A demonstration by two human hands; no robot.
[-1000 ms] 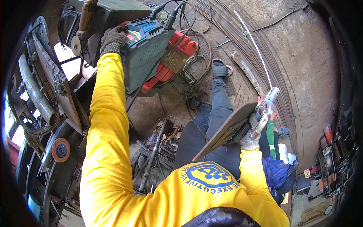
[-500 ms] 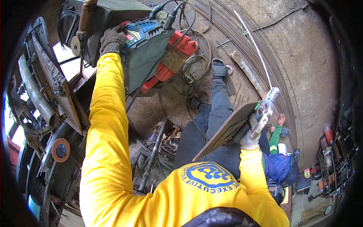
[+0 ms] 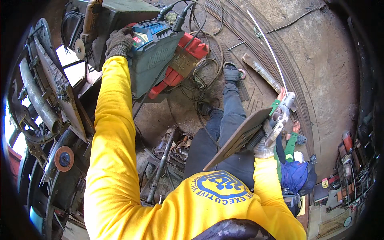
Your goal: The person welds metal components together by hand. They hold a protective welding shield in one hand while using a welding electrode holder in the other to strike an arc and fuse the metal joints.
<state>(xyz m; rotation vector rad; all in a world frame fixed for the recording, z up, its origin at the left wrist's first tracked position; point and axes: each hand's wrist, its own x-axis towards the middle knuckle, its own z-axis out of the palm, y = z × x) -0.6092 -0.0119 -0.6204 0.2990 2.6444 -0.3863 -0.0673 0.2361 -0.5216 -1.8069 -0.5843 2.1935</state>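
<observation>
In the head view, the gloved left hand (image 3: 120, 42) is with fingers bent at the panel of the grey machine (image 3: 154, 64); I cannot tell if it grips a knob. The machine stands at upper left, just beside a red case (image 3: 196, 47). The gloved right hand (image 3: 264, 149) is closed around the holder (image 3: 281, 121), whose long pale rod (image 3: 268, 46) points up and away. A brown board (image 3: 239, 139) is tilted just beside this hand.

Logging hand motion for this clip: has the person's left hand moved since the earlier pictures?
No; the left hand stays at the same corner of the grey machine.
</observation>
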